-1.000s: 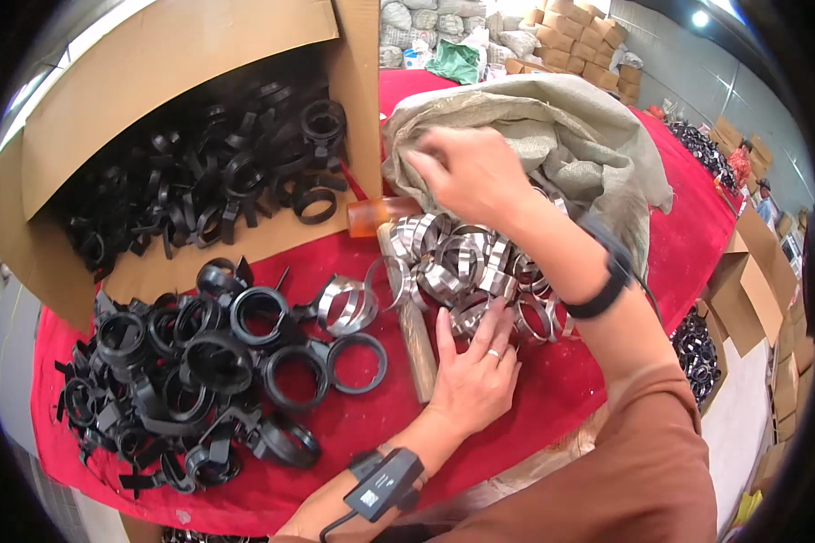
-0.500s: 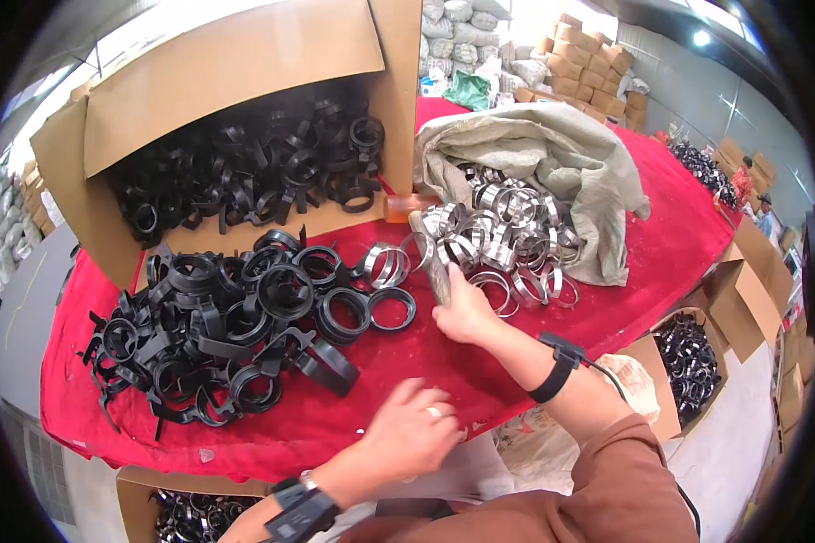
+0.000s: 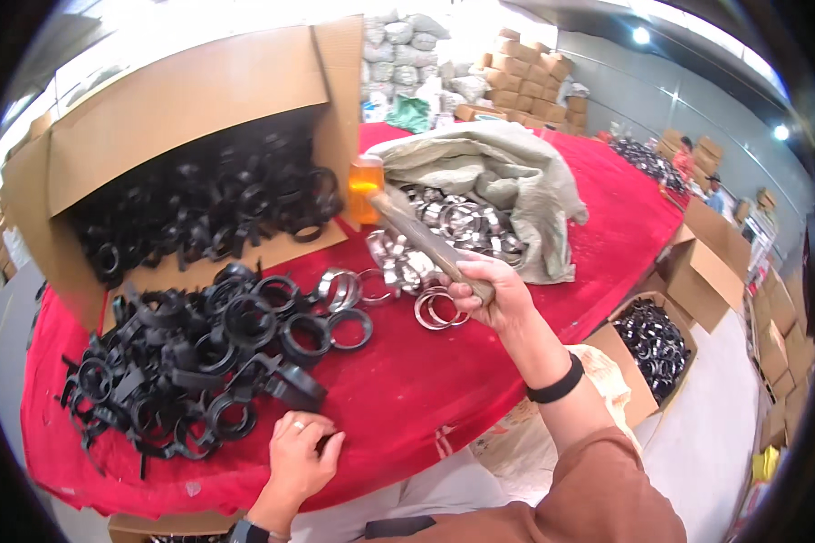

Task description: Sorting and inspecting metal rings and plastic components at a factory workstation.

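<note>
My right hand [image 3: 495, 291] is closed around the wooden handle of a mallet [image 3: 430, 242], raised above the table. Its orange, see-through head [image 3: 366, 188] points away from me, beside the cardboard box. Loosely bent, with the thumb apart, my left hand [image 3: 303, 457] rests at the near edge of the red cloth [image 3: 380, 398] and shows nothing in it. Just beyond that hand is a heap of black plastic rings with tabs [image 3: 213, 348]. Shiny metal rings [image 3: 466, 222] spill from a pale woven sack [image 3: 539, 172]. Two thin metal rings [image 3: 436, 309] lie apart, near my right hand.
A large cardboard box [image 3: 190, 72] full of black rings lies tipped on the table at the left. Below the table's right edge stands an open carton [image 3: 625, 385] of black and metal parts. Stacked cartons [image 3: 525, 77], filled sacks [image 3: 403, 54] and people are in the background.
My right hand has lifted the mallet off the cloth, its head now up. My left hand has moved left, toward the black rings. The whole view has shifted a little.
</note>
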`<state>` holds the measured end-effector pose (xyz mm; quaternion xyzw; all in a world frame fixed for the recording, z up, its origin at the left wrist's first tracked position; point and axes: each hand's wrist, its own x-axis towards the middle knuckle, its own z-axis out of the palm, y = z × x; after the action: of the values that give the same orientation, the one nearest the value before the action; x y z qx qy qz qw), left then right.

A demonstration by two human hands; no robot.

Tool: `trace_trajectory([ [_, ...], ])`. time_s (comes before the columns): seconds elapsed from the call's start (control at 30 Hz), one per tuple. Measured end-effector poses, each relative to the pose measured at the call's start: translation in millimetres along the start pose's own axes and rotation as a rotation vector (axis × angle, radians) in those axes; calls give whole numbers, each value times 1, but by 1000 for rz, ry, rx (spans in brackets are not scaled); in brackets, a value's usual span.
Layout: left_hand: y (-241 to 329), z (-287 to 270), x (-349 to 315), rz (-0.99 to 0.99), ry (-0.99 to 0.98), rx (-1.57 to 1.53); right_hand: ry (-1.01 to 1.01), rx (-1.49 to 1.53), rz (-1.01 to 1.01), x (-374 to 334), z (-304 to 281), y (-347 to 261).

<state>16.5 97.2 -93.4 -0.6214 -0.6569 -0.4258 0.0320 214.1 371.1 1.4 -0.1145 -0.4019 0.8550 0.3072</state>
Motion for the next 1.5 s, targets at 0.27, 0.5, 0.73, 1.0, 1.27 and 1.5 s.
trace_trajectory([
  [0.27,2,8,8,26,-42,22,621,-1560,-1073,-14,-89,-67],
  [0.5,3,10,13,-17,-72,59,1060,-1894,-422,-7,-210,-63],
  [0.73,7,12,13,55,-57,113,1144,-2279,-20,-3,-155,-60],
  [1.0,45,60,84,98,-99,-203,370,-1991,-617,39,-25,32],
  [1.27,-12,99,111,-193,197,-438,381,-1619,-851,85,-25,35],
  [1.5,-15,94,117,-448,158,-893,114,-1039,-267,62,-11,71],
])
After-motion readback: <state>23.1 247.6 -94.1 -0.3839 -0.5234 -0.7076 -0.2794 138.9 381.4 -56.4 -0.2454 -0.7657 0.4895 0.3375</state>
